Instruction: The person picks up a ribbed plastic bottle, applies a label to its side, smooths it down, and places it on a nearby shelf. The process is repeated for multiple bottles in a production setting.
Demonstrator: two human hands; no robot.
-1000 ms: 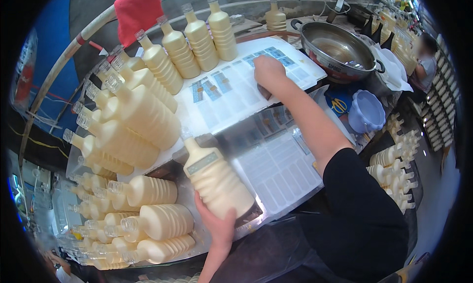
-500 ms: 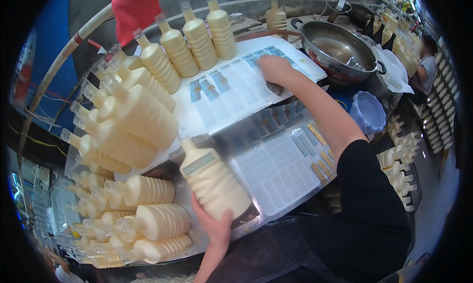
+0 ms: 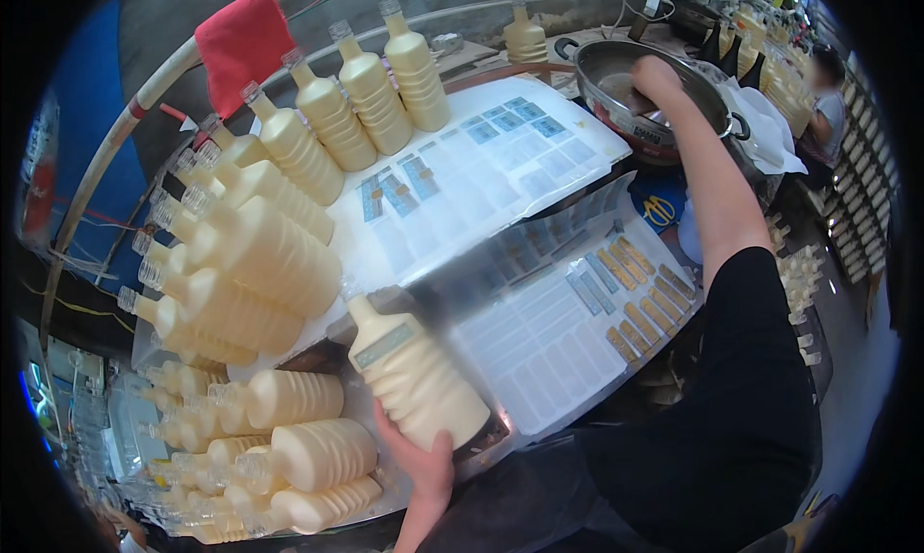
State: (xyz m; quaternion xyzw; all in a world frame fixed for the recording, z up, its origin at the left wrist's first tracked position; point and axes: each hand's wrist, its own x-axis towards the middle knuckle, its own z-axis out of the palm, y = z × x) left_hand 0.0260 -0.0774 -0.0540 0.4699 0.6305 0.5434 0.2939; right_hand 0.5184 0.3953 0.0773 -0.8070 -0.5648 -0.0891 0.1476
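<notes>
On our side of the upper label sheet (image 3: 481, 197), the cream bottle (image 3: 419, 375) has its neck pointing away from us, and our left hand (image 3: 425, 464) is spread around its lower part. Right of this sheet, our right hand (image 3: 657, 79) is curled over the metal pan (image 3: 604, 64); whether it pinches something, we cannot tell.

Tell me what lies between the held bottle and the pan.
In the head view, the lower label sheets and the white board lie between them.
</notes>
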